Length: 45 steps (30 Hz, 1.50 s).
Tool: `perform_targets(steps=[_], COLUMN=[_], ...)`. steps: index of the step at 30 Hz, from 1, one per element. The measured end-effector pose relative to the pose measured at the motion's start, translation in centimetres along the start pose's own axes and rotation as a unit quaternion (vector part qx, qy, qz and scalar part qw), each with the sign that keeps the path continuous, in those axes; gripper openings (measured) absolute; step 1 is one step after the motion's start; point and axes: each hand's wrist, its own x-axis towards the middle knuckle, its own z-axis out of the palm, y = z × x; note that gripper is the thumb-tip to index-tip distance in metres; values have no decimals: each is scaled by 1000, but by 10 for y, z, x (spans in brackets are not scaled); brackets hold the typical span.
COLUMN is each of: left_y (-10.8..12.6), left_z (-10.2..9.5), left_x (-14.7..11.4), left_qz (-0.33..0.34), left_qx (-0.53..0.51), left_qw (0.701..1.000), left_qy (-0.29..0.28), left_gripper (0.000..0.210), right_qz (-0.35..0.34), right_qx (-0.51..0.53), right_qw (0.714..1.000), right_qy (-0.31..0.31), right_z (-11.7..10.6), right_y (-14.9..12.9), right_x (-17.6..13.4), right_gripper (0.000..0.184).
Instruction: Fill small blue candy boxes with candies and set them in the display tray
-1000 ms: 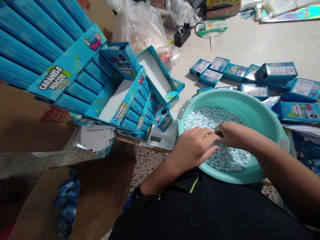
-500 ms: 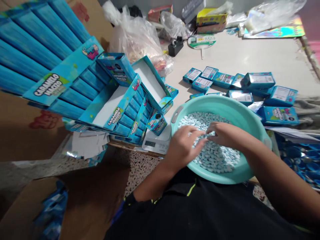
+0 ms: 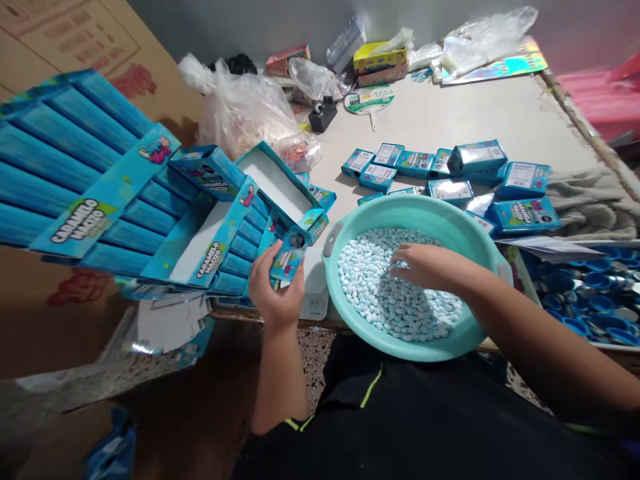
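Note:
My left hand is closed around a small blue candy box, whose top shows a dark round opening. It holds the box over a white kitchen scale, which is partly covered. Low inside a turquoise basin, my right hand hovers at or just above a heap of pale blue candies. Its fingers are curled in toward the thumb, and whatever they hold is hidden.
Blue display cartons are stacked at the left. Several blue candy boxes lie behind the basin. A tray of blue round lids stands at the right. Plastic bags and a tape dispenser sit farther back.
My hands have parted from close together over the candies. The left moved left and took hold of the small candy box by the scale; the right stays in the basin. The view has shifted.

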Motion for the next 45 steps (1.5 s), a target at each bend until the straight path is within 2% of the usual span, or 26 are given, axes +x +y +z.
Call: perform_targets(steps=[2, 4, 7, 10, 13, 16, 18, 20, 24, 27, 29, 31, 34, 36, 38, 40, 42, 43, 45], left_y=[10, 19, 26, 26, 22, 11, -1, -16, -39, -42, -37, -30, -22, -21, -22, -25, -26, -25, -20], left_z=[-6, -7, -2, 5, 8, 10, 11, 11, 7, 3, 1, -1, -6, -11, -15, -17, -16, -15, -12], left_x=[15, 26, 32, 29, 21, 9, 2, -4, -11, -14, -19, -30, -55, -71, -82, -86, -84, -82, -77], left_qz=[128, 198, 237, 235, 177, 17, -92, -166, -240, -256, -236, -201, -117, -53, -31, -41, -20, -1, 11], left_qx=[-1, 4, 11, 6, -9, -29, -38, -29, -14, -35, -44, -46, 16, 93, 139, 146, 141, 135, 123], left_qw=[989, 972, 960, 960, 974, 997, 994, 986, 970, 964, 969, 978, 990, 989, 985, 984, 986, 989, 992], left_qy=[-70, -130, -150, -152, -140, -73, -35, -18, -36, -55, -50, -16, 74, 101, 95, 96, 87, 60, -35], left_gripper=[49, 52, 56, 53, 47, 48, 52, 57, 56, 57, 67, 73, 55, 42, 37, 32, 21, 16, 13], right_qz=[-4, -9, -4, -2, -5, -1, 1, 1, -9, -16, -14, -7, -3, -6, -7, -5, -4, -4, -6], right_qx=[-7, -8, 3, 18, 19, 14, 13, 11, 12, 10, 3, 0, 0, -2, -4, -7, -5, -3, 3], right_qw=[1000, 1000, 1000, 999, 999, 1000, 1000, 1000, 1000, 1000, 1000, 1000, 999, 999, 999, 999, 999, 999, 999], right_qy=[9, 20, 27, 32, 34, 24, 15, 1, -9, -9, -19, -29, -35, -35, -35, -36, -36, -36, -35], right_z=[1, 1, 1, 1, 2, 1, 0, -1, 1, 3, 4, 4, 4, 5, 6, 7, 6, 6, 6], right_y=[2, 3, 4, 5, 5, 4, 2, 1, 1, 2, 3, 3, 3, 5, 6, 6, 6, 6, 6], right_x=[0, -1, -2, -1, 0, 0, -1, -1, -1, -1, -1, -1, -2, -2, -1, -1, -1, -1, -2], right_gripper=[35, 36, 36, 37, 36, 35, 36, 35, 32, 33, 34, 35, 37, 37, 37, 37, 37, 37, 37])
